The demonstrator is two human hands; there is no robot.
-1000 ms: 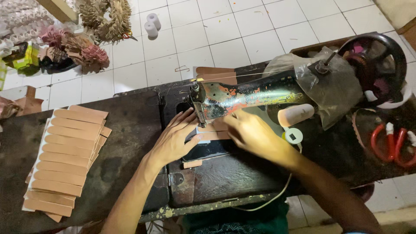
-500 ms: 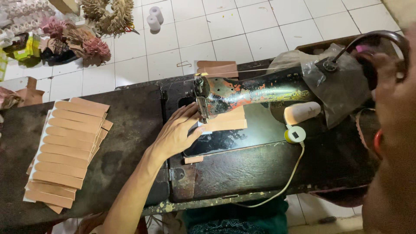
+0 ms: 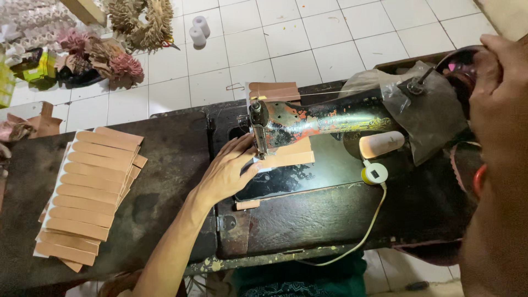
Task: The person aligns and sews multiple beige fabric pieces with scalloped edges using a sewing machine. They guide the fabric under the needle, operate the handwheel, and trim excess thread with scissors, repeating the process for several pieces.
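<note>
Left hand (image 3: 228, 173) lies flat on the bench (image 3: 165, 165), fingers spread and loosely extended, fingertips pressing the near edge of a tan strip (image 3: 286, 157) that sits under the head of the sewing machine (image 3: 319, 118). That hand is open and grips nothing; it only holds the strip down by touch. Right hand (image 3: 498, 82) is raised at the far right, curled over the dark handwheel (image 3: 462, 66) of the machine; it appears closed around the wheel's rim, though the wheel is largely hidden behind the hand. Both hands are well apart, one at each end of the machine.

The tan strip lies on the machine bed just beside the needle area, lit by a small lamp (image 3: 379, 146) whose cord (image 3: 357, 242) trails down over the front edge of the bench. A short tan offcut (image 3: 247, 205) lies on the bench near the left wrist. More tan pieces (image 3: 275, 91) sit stacked behind the machine head.

On the left part of the bench, a fanned pile of tan strips (image 3: 88, 192) lies well apart from the left hand. A grey cloth (image 3: 429, 121) is draped over the right end of the machine.

Beyond the bench, the white tiled floor (image 3: 308, 38) carries two white spools (image 3: 198, 30) and heaps of dried woven decorations (image 3: 132, 22).
</note>
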